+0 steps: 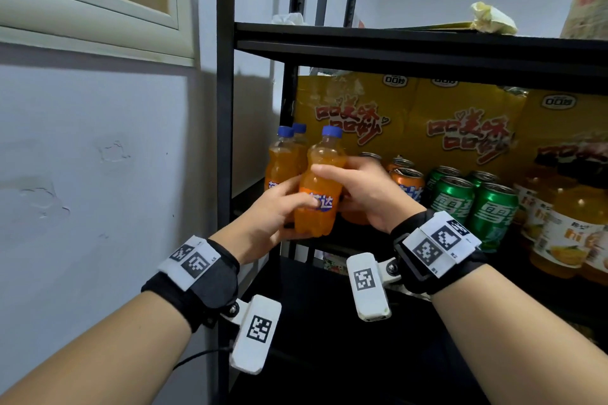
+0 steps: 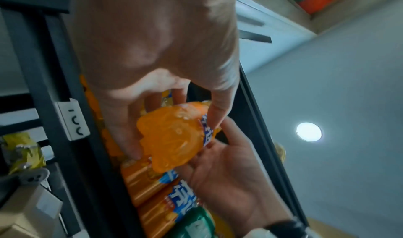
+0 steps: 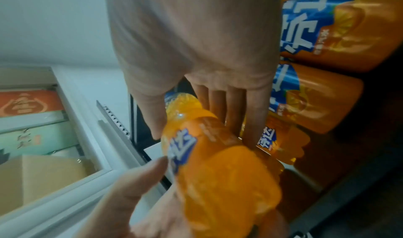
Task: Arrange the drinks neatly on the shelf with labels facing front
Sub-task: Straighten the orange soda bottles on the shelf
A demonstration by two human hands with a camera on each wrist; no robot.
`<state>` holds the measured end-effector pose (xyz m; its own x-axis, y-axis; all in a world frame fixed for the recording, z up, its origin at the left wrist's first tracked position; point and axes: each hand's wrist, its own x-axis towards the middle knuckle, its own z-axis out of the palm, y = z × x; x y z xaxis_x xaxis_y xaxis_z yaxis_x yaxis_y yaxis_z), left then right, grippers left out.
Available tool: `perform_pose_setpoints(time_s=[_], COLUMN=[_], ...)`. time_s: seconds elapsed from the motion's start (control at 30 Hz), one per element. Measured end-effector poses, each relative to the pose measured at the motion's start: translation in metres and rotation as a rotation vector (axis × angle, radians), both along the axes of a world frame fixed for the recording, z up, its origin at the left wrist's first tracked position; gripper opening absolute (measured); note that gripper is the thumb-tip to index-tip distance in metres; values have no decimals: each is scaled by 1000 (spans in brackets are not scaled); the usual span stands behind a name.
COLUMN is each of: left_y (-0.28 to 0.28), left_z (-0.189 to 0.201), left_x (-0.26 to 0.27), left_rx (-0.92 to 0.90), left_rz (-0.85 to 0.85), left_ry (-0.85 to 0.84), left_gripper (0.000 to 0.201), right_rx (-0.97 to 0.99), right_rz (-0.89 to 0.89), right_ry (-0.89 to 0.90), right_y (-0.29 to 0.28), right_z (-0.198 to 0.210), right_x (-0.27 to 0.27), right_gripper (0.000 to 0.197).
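Orange soda bottle [image 1: 318,186], blue cap, upright, held at front left of black shelf [image 1: 411,43], middle tier. Label partly visible between the fingers, facing the viewer. Left hand [image 1: 274,212] curled round lower body of bottle, thumb across label. Right hand [image 1: 368,189] curled round upper body from the right, fingertips [image 1: 320,170] on the shoulder. In left wrist view, base of bottle clear of shelf board. Two more blue-capped orange bottles [image 1: 282,159] just behind, against left upright. Orange cans [image 1: 408,184] to the right, partly hidden by right hand; green cans [image 1: 473,204] beside them; juice bottles [image 1: 559,217] at far right. Yellow snack bags [image 1: 460,122] standing along the rear. Crumpled paper [image 1: 492,18] on top tier.
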<state>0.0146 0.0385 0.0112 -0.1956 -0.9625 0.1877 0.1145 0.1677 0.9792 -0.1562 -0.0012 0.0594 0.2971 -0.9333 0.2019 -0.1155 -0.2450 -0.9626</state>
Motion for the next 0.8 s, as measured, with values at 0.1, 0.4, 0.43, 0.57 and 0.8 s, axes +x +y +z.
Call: perform_pose_setpoints(time_s=[0.1,0.4,0.43,0.57,0.8], left_y=[-6,-26,-29,-35,-36], left_z=[-6,-10,-10,-12,-12], left_x=[0,0,0,1,3], left_rx=[-183,-616,-648,-665,-512], left_rz=[55,374,407,443,386], left_ry=[-103,-336,-355,-435,-287], left_gripper=[51,65,66,70,73], right_rx=[-216,-707,-731,-715,-552], right_rz=[-26,-66,-76,-66,-65], right_ry=[13,80,76,29,-12], right_y=[3,20,20,14,-4], right_z=[-4,-32,-34,-38,-20], right_x=[2,10,10,8,2], right_gripper=[43,53,53,56,70])
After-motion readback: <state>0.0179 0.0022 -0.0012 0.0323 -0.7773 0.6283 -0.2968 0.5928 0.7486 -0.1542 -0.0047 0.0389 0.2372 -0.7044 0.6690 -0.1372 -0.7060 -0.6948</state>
